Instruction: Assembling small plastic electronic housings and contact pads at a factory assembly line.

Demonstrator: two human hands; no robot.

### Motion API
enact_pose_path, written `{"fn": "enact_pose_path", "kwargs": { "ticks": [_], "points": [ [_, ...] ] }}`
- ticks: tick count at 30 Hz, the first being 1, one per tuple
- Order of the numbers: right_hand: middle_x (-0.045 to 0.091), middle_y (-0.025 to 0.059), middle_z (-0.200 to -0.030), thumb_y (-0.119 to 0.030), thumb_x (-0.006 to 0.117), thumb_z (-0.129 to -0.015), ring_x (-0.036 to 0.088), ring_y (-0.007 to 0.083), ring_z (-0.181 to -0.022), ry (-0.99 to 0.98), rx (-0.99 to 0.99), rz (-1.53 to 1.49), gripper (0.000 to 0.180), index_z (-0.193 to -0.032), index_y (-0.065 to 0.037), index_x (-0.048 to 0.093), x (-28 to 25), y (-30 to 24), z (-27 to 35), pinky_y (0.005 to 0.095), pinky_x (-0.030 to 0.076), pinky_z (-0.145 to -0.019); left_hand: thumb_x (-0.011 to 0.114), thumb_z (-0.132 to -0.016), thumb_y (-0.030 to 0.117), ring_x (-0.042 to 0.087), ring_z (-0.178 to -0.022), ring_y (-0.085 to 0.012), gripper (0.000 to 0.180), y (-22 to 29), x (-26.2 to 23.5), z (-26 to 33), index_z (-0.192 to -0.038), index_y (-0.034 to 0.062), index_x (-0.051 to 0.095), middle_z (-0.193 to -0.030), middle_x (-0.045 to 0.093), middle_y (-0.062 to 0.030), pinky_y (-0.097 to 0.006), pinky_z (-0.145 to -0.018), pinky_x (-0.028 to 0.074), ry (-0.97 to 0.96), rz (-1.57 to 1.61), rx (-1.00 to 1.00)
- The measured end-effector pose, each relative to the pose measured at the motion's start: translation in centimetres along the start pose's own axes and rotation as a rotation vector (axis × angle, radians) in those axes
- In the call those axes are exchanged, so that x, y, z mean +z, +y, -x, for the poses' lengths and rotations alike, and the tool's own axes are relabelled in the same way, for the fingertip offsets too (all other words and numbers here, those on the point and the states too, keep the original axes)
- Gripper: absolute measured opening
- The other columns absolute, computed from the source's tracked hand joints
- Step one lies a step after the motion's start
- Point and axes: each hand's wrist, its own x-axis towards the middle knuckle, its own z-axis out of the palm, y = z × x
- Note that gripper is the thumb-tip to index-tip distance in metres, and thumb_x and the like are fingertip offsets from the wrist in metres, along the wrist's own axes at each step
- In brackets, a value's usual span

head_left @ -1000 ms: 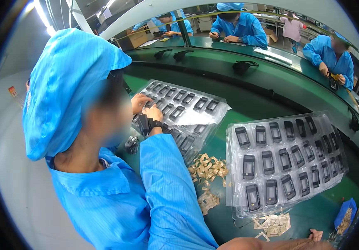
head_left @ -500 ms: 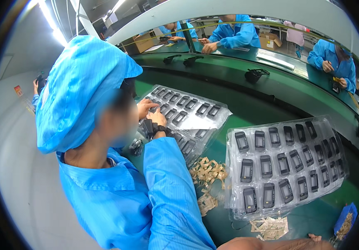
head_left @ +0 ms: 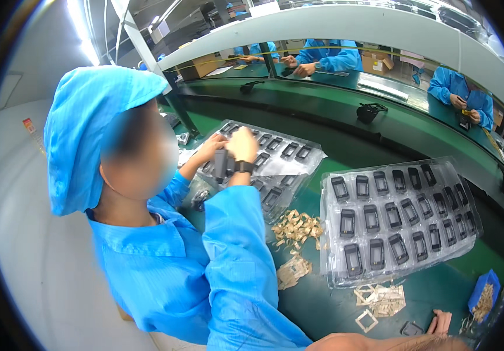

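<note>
Frame [head_left: 411,329], black, lies on the green tabletop [head_left: 313,304] toward its near edge, short of the plastic tray [head_left: 361,236] and just left of a bare hand [head_left: 439,323]. Whether left or right cannot be determined. Fingers rest together; whether they grip anything is hidden. A bare forearm [head_left: 369,344] borders the frame's near side; its long axis cannot be established.

Two clear trays [head_left: 358,205], one loose black frame [head_left: 406,331], one blue bin [head_left: 488,277], one nearby blue-capped co-worker [head_left: 158,257]
</note>
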Motion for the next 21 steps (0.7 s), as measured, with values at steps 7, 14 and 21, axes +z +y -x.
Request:
{"fn": "enact_pose_path", "kwargs": {
  "ticks": [7, 14, 21],
  "points": [
    [0.055, 0.0208, -0.101, 0.007, 0.046, -0.092, 0.052, 0.0386, -0.094, 0.094, 0.013, -0.047, 0.021, -0.110, 0.005, 0.059, -1.1, -3.8, -1.3, 0.0442, 0.042, -0.088, 0.067, -0.086, 0.024, 0.071, -0.097, -0.0344, 0.023, 15.0, -13.7, 11.3, -0.102, 0.0128, 0.078, -0.101, 0.075, -0.0135, -0.045, -0.085, 0.057, -0.160, 0.565, 0.534],
    [0.052, 0.0205, -0.094, 0.005, 0.048, -0.093, 0.051, 0.0383, -0.091, 0.079, 0.009, -0.082, 0.016, -0.106, 0.004, 0.058, -2.4, -7.3, -2.8, 0.0433, 0.042, -0.083, 0.073, -0.080, 0.021, 0.059, -0.084, -0.0266, 0.020, 20.2, -26.0, 31.2, -0.096, 0.0115, 0.065, -0.088, 0.059, -0.0074, -0.042, -0.070, 0.044, -0.145, 0.964, 1.181],
    [0.055, 0.0184, -0.092, 0.004, 0.053, -0.091, 0.053, 0.0382, -0.089, 0.119, -0.084, -0.097, 0.019, -0.107, -0.001, 0.062, -2.1, -6.0, -2.5, 0.0455, 0.044, -0.079, 0.067, -0.091, 0.027, 0.053, -0.088, -0.0219, 0.026, 16.5, -30.0, 42.0, -0.110, 0.0099, 0.063, -0.090, 0.053, -0.0050, -0.036, -0.073, 0.038, -0.367, 1.120, 1.513]
  ]
}}
